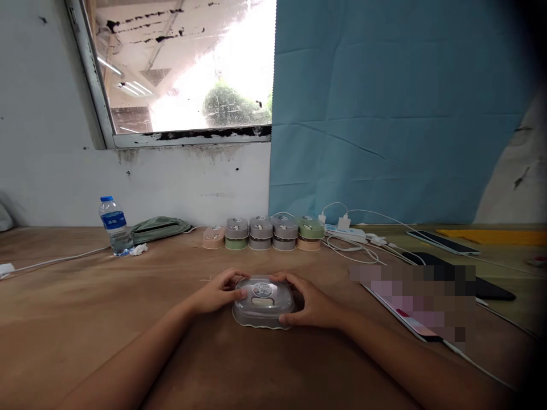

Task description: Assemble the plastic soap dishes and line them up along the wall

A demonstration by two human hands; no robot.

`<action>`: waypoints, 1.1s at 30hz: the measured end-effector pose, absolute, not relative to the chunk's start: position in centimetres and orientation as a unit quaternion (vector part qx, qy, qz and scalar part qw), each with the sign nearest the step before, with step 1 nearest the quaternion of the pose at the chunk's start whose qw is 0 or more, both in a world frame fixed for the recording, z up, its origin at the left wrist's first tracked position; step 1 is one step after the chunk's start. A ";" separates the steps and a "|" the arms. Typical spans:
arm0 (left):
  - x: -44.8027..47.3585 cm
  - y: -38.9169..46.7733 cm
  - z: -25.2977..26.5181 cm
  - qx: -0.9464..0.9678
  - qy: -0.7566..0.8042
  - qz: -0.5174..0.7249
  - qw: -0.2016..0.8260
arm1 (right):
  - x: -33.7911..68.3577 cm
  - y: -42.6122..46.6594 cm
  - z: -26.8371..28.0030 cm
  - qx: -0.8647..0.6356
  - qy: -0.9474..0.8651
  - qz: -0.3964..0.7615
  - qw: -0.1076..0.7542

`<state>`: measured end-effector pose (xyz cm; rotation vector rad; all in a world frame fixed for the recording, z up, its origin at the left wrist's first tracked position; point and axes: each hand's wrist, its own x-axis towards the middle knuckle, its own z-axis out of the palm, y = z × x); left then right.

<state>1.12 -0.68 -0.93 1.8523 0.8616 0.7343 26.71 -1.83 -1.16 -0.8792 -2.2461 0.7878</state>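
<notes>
A grey oval-cornered plastic box with a clear lid and a round label on top rests on the brown table in front of me. My left hand grips its left side, the thumb lying on the lid's edge and the other fingers curled behind. From the right, my right hand clasps the same box, thumb at the near corner and fingers at the far edge. What lies inside the box cannot be made out.
Behind it, stacked similar boxes stand along the wall. A water bottle and a green pouch are back left. At the right lie a power strip, white cables, a phone and a tablet-like device, partly blurred.
</notes>
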 end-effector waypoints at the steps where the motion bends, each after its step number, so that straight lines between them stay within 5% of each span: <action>1: 1.2 -0.7 -0.9 0.758 0.354 0.301 0.458 | 26.8 -1.9 -1.1 -0.333 -0.846 0.295 0.294; 33: 1.1 -1.1 -1.5 0.792 0.331 0.307 0.412 | 27.5 -1.8 -1.6 -0.293 -0.854 0.294 0.313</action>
